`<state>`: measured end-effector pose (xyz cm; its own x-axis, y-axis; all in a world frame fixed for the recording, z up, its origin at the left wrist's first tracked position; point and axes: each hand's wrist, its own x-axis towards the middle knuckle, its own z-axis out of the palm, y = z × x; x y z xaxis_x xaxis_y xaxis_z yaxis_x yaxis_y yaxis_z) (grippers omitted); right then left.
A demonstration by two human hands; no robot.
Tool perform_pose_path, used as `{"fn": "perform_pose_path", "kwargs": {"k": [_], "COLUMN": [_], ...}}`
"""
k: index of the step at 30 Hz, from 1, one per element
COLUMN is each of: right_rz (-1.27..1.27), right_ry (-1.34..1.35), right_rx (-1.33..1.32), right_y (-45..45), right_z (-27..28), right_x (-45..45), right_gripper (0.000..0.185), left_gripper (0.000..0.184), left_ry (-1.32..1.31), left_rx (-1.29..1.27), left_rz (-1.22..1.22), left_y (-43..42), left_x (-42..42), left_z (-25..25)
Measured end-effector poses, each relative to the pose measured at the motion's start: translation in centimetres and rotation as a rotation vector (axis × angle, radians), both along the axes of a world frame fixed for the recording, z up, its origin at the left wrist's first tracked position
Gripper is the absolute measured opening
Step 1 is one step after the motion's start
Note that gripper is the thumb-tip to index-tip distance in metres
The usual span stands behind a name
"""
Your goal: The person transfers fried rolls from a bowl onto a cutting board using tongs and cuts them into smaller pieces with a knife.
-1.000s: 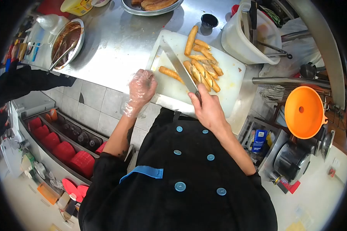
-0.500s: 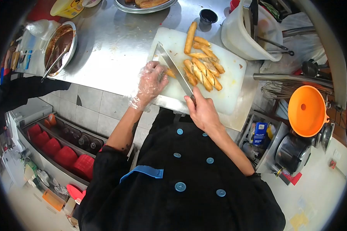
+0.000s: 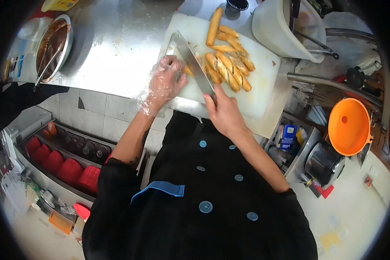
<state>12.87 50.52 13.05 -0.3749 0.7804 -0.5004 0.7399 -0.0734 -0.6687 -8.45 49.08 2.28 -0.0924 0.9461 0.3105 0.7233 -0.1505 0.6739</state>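
Observation:
A white cutting board (image 3: 256, 100) lies at the table's near edge. My right hand (image 3: 225, 110) is closed round the handle of a long kitchen knife (image 3: 191, 60), whose blade slants away to the upper left. In a clear plastic glove, my left hand (image 3: 164, 82) has its fingers curled on a golden fried roll (image 3: 189, 72) just left of the blade. Much of that roll is hidden by the hand and the blade. Several cut fried rolls (image 3: 228, 71) are heaped right of the knife, and a longer roll (image 3: 214, 27) lies behind them.
A metal bowl (image 3: 69, 45) of dark brown sauce with a spoon stands at the left. Behind the board is a small black cup (image 3: 237, 4). A white plastic tub (image 3: 264, 32) holding utensils stands at the right, and an orange funnel (image 3: 350, 126) is lower right.
The camera view has shifted, so the board and table sit higher in the picture. Both hands keep nearly the same places on the board, with the blade still beside the left fingers.

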Motion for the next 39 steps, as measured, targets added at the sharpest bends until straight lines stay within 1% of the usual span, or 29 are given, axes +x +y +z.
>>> {"fn": "perform_pose_path", "kwargs": {"k": [1, 3, 5, 7, 8, 9, 10, 11, 12, 13, 14, 15, 16, 17, 19, 20, 21, 22, 23, 25, 27, 29, 31, 32, 33, 34, 36, 37, 39], "right_rz": [0.000, 0.000, 0.007, 0.015, 0.010, -0.048, -0.105, -0.105, -0.205, -0.305, -0.306, -0.228, -0.148, -0.148, 0.079, 0.114, 0.146, 0.168, 0.205, 0.242, 0.178, 0.118, 0.083, 0.116, 0.111, 0.133, 0.150, 0.149, 0.115], "right_ry": [-0.006, 0.036, 0.039, 0.104, 0.107, 0.173, 0.238, 0.240, 0.268, 0.302, 0.317, 0.222, 0.122, 0.130, 0.016, 0.104, 0.189, 0.194, 0.180, 0.092, 0.108, 0.122, 0.058, 0.048, 0.051, 0.013, -0.027, -0.020, -0.005], "right_rx": [-0.001, 0.213, 0.171, 0.230, 0.243, 0.223, 0.195, 0.196, 0.104, 0.011, 0.014, 0.075, 0.137, 0.145, 0.082, 0.093, 0.103, 0.033, 0.096, 0.036, 0.054, 0.073, 0.142, 0.226, 0.231, 0.265, 0.279, 0.278, 0.247], "right_y": [-0.8, -2.1, 1.4, 2.1, 2.1, 2.5, 2.7, 2.7, 2.9, 3.0, 2.8, 2.6, 2.3, 1.4, -0.7, -1.6, -2.4, -2.5, -2.5, -1.4, -1.0, -0.6, -0.4, -0.6, -0.7, -0.9, -1.1, -1.1, -1.1], "right_z": [-0.3, -1.6, -1.4, -2.3, -2.0, -1.7, -1.2, 0.3, 2.2, 3.5, 3.7, 3.8, 3.8, 3.9, 3.8, 3.1, 2.0, 0.9, 0.3, 0.6, 0.4, 0.2, 0.1, -0.5, -0.7, -0.8, -0.7, -0.5, -0.3], "right_x": [0.2, 0.7, -1.8, -1.5, -0.8, 0.0, 0.9, 1.9, 3.0, 4.1, 5.4, 6.9, 7.9, 8.2, 8.3, 7.9, 7.2, 6.4, 5.3, 3.9, 4.2, 4.6, 5.2, 5.5, 5.5, 5.4, 5.0, 4.9, 4.7], "right_gripper": [0.025, 0.026, 0.027, 0.027, 0.027, 0.028, 0.031, 0.031, 0.033, 0.036, 0.036, 0.035, 0.034, 0.034, 0.031, 0.030, 0.029, 0.029, 0.028, 0.027, 0.027, 0.026, 0.025, 0.026, 0.026, 0.026, 0.027, 0.027, 0.027], "left_gripper": [0.033, 0.034, 0.037, 0.042, 0.043, 0.043, 0.043, 0.042, 0.042, 0.042, 0.039, 0.037, 0.027, 0.027, 0.020, 0.019, 0.019, 0.019, 0.020, 0.017, 0.025, 0.041, 0.057, 0.057, 0.058, 0.058, 0.056, 0.056, 0.057], "left_ry": [-0.010, -0.030, 0.062, 0.114, 0.113, 0.118, 0.127, 0.106, 0.088, 0.099, -0.018, -0.140, -0.304, -0.298, -0.363, -0.342, -0.334, -0.438, -0.546, -0.470, -0.266, -0.136, 0.292, 0.320, 0.349, 0.354, 0.399, 0.405, 0.438], "left_rx": [-0.007, 0.005, 0.033, 0.077, 0.141, 0.212, 0.226, 0.253, 0.279, 0.283, 0.168, 0.055, -0.184, -0.175, -0.107, -0.096, -0.089, -0.025, 0.036, -0.025, -0.086, -0.377, -0.393, -0.348, -0.302, -0.298, -0.704, -0.706, -0.648], "left_rz": [0.004, 0.012, 0.000, -0.015, 0.047, 0.116, 0.117, 0.150, 0.184, 0.184, 0.255, 0.322, 0.343, 0.343, 0.376, 0.448, 0.444, 0.545, 0.644, 0.471, 0.165, -0.001, -0.140, -0.114, -0.089, -0.093, 0.000, 0.002, -0.137], "left_y": [0.3, 0.6, 0.1, 0.5, 0.3, 0.4, 0.3, -0.4, -1.2, -2.4, -3.5, -4.4, -4.7, -4.2, -3.1, -2.1, -0.9, 0.6, 2.2, 5.5, 10.2, 15.1, 18.5, 20.2, 21.5, 22.2, 22.9, 23.7, 25.9], "left_x": [0.0, 0.3, 0.1, 0.3, 0.7, 0.6, 0.4, 0.3, 0.1, -0.1, -0.3, -0.4, -0.2, 0.0, 0.1, -0.9, -2.5, -4.0, -5.0, -6.0, -6.9, -4.7, -1.3, 0.2, 1.5, 2.9, 4.6, 4.1, 2.2], "left_z": [0.0, -0.7, -0.1, 0.2, 0.5, 0.8, 1.1, 1.4, 1.6, 1.3, 0.9, 0.5, 1.1, 1.5, 2.5, 2.3, 2.3, 3.3, 4.3, 7.1, 5.7, 5.7, 6.8, 4.7, 2.6, 3.5, 5.8, 4.4, 0.1]}}
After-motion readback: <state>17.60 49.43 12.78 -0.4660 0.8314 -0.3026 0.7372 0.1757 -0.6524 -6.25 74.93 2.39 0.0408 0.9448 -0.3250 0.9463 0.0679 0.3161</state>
